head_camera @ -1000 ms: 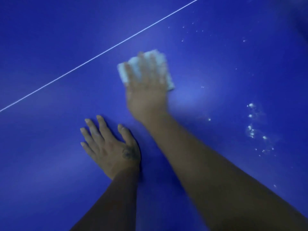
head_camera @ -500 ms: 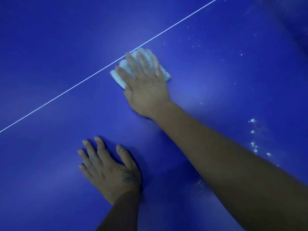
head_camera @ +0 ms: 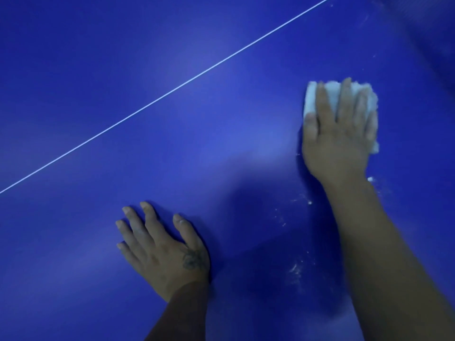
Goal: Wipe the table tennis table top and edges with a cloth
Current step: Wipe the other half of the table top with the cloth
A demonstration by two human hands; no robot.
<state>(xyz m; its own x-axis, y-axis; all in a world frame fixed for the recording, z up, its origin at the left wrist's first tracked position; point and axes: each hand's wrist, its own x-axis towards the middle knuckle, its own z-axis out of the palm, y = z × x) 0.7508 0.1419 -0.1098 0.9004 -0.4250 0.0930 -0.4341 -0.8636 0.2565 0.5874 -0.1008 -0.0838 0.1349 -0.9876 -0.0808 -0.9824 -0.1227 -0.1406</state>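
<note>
Noted, far left, a thin white line (head_camera: 172, 91) slanting up across the blue table top (head_camera: 73, 279) toward the upper right. Braced on the top with the left hand (head_camera: 162, 249), palm down, fingers spread and straight, clasping nothing. Found white specks (head_camera: 295, 269) scattered further right, on the near side of the right hand (head_camera: 337, 134) and trailing down from its wrist. Pressed the white cloth (head_camera: 311, 99) flat against the top under that hand, fingers laid straight over it, not curled round it. Cloth right of centre, well apart from the line, its corners poking out past the fingertips and the little-finger side.

Judged the step as wiping the open surface, with no table edge clearly in sight. Would have served best to hold the palm's weight even over the cloth, to draw it back through the specks in overlapping passes, and to gather the dust to one side rather than smear it. Would have helped to refold to a fresh face once loaded.

Reckoned the bracing hand the main obstacle: patch beneath it unreachable until lifted. Likewise the right forearm (head_camera: 384, 254), lying close over some specks. Made out only a dim darker band (head_camera: 438, 33) at the upper right corner; could not tell whether net, edge or shadow.
</note>
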